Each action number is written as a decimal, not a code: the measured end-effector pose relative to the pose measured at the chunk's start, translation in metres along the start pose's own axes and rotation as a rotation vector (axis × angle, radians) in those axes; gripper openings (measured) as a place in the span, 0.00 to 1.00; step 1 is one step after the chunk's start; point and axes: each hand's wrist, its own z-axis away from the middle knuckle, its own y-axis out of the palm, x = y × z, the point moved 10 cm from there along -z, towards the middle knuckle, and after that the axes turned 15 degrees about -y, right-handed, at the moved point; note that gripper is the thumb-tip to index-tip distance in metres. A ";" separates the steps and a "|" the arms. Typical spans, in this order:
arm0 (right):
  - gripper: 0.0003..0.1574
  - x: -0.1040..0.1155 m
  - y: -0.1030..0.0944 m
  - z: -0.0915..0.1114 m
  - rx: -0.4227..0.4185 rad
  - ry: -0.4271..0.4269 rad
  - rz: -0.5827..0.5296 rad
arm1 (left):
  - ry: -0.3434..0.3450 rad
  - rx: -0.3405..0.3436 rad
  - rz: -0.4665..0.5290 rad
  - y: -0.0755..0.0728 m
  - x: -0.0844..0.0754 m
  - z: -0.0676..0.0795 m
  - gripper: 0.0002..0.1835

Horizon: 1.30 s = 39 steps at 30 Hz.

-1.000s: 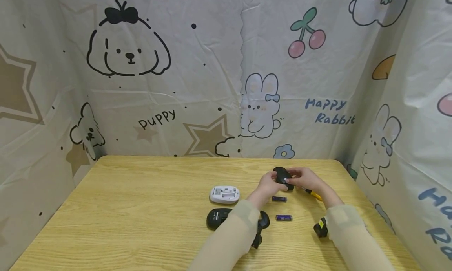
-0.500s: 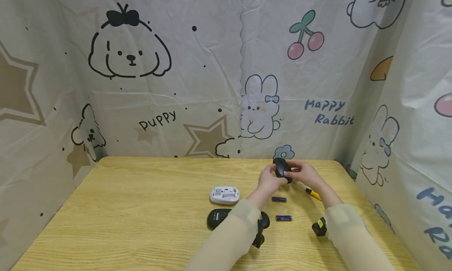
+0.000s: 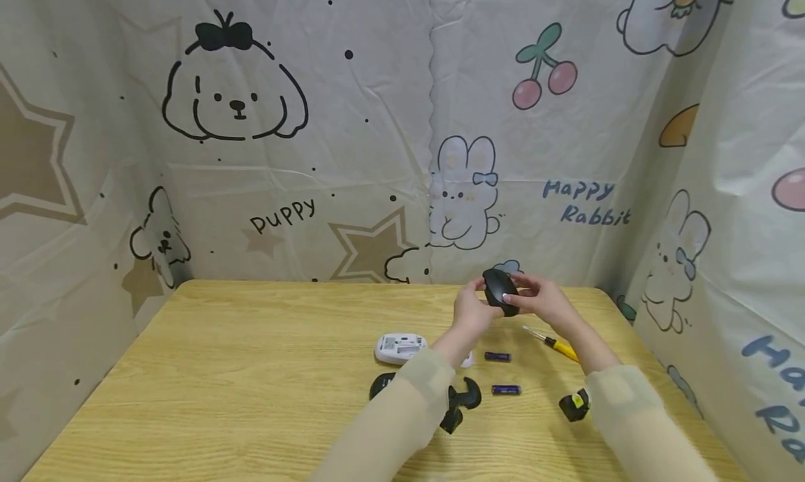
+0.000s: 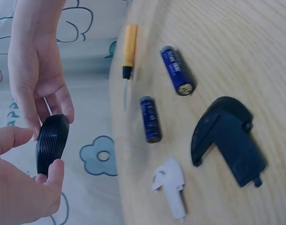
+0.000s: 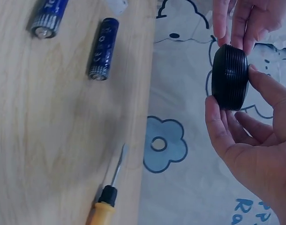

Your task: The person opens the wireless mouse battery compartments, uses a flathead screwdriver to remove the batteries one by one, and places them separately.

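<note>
A black computer mouse [image 3: 500,291] is held up above the far right part of the table, its dark top facing the head camera. My left hand [image 3: 473,311] grips its left side and lower end between thumb and fingers. From the other side my right hand [image 3: 546,303] pinches it, thumb lying on the top. Both wrist views show the ridged side of the mouse [image 4: 52,143]. Beneath the hands lie two blue batteries, a nearer battery [image 3: 506,390] and a farther battery [image 3: 498,357].
A yellow-handled screwdriver [image 3: 558,346] lies to the right. An upturned white mouse [image 3: 399,348] shows its open battery bay. My left sleeve partly covers another black mouse [image 3: 380,384]. A loose black cover [image 4: 232,140] and white cover [image 4: 171,185] lie near the batteries.
Both hands have raised the black mouse and carried it slightly toward the back curtain. More of the screwdriver shows, while the left sleeve covers more of the other black mouse.
</note>
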 end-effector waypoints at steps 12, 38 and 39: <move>0.49 0.039 -0.009 0.007 -0.056 0.029 -0.077 | 0.024 0.030 -0.046 -0.019 -0.029 0.017 0.34; 0.42 0.143 -0.006 0.019 -0.079 -0.123 -0.231 | 0.205 0.085 -0.001 -0.089 -0.079 0.074 0.30; 0.42 0.147 -0.006 0.020 -0.081 -0.131 -0.234 | 0.220 0.088 0.000 -0.091 -0.080 0.077 0.30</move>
